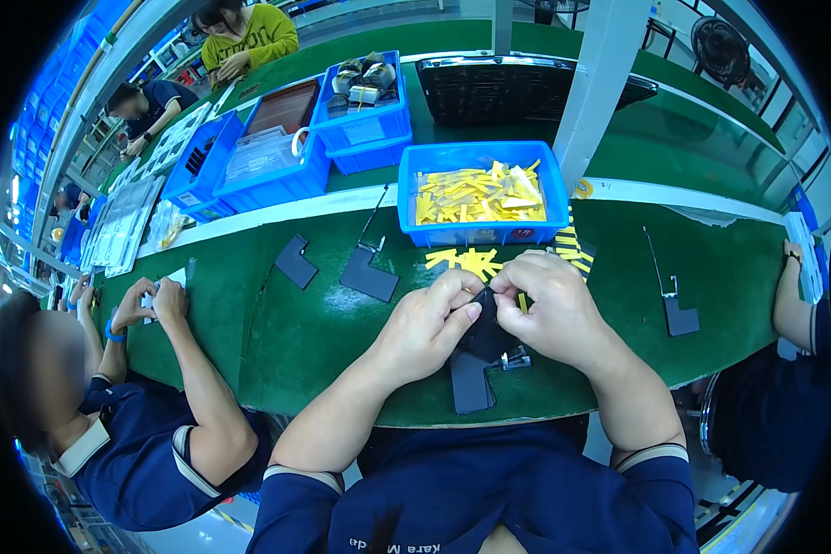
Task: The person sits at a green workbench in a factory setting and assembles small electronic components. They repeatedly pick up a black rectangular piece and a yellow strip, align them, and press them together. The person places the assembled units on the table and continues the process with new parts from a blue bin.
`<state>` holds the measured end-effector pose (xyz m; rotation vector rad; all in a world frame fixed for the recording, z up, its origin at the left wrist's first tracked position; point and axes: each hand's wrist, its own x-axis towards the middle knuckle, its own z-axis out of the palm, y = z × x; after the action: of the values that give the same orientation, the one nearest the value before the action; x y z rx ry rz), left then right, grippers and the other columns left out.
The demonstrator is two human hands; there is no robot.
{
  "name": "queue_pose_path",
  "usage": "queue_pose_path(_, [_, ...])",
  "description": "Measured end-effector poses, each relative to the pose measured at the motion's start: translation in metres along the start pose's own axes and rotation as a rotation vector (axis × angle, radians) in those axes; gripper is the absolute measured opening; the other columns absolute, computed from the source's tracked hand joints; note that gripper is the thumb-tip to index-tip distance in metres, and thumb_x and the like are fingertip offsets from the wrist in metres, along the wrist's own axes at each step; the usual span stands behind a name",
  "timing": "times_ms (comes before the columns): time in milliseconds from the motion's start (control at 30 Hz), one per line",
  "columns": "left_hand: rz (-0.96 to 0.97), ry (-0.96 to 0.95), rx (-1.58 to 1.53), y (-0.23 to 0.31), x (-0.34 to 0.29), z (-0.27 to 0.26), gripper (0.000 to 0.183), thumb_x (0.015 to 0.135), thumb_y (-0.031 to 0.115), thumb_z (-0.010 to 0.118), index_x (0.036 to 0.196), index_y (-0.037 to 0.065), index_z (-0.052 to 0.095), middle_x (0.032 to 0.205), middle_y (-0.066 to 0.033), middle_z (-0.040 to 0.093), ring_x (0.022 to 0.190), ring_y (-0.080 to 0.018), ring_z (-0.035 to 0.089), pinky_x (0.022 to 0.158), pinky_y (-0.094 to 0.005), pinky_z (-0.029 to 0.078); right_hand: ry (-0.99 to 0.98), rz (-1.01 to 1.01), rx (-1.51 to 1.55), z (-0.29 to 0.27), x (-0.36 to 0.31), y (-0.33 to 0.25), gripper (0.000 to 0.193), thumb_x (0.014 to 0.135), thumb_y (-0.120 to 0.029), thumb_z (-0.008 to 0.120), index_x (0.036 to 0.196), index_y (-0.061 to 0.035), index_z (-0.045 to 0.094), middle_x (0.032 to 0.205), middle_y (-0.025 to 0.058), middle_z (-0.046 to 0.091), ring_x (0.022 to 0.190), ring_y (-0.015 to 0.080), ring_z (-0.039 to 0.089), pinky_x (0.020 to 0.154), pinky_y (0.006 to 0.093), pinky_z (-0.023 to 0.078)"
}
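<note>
In front of me, my left hand (431, 325) is closed, thumb and fingers pinching the upper edge of a black flat piece (483, 337). My right hand (556, 312) is closed too, its fingertips meeting the same edge from the other side. A small yellow strip (523, 303) shows at the right hand's curled fingers; whether it is gripped cannot be told. Just below the hands lie dark L-shaped flat parts (472, 386) with a small metal bracket (515, 359). Beyond my fingertips is a loose pile of yellow strips (466, 262) on the green table (342, 355).
A blue bin of yellow strips (480, 152) stands behind the pile. Similar dark parts lie left (369, 277), far left (295, 262) and right (681, 319). More blue bins (365, 134) and a white post (600, 83) stand behind. Co-workers sit left (157, 462) and right (776, 406).
</note>
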<state>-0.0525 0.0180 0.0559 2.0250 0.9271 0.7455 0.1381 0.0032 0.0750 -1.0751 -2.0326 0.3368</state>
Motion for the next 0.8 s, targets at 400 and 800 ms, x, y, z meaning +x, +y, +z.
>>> queue_pose_path(400, [-0.082, 0.105, -0.241, 0.011, 0.011, 0.002, 0.019, 0.086, 0.007, 0.062, 0.1, 0.0, 0.054, 0.089, -0.0057, 0.063, 0.081, -0.0081, 0.06, 0.069, -0.0235, 0.049, 0.232, -0.046, 0.077, 0.006, 0.002, -0.008, 0.018, 0.073, 0.001, 0.065, 0.091, 0.0015, 0.062, 0.078, 0.0122, 0.06, 0.073, 0.0266, 0.061, 0.068, 0.0335, 0.048])
queue_pose_path(800, [0.058, 0.25, -0.687, 0.003, 0.012, 0.015, 0.011, 0.091, 0.007, 0.055, 0.101, 0.002, 0.053, 0.092, -0.0016, 0.055, 0.084, -0.0052, 0.05, 0.074, -0.0205, 0.041, 0.218, 0.307, 0.668, 0.015, -0.006, -0.001, 0.008, 0.076, 0.0, 0.069, 0.081, 0.001, 0.063, 0.082, 0.0058, 0.06, 0.076, 0.0134, 0.059, 0.069, 0.026, 0.046])
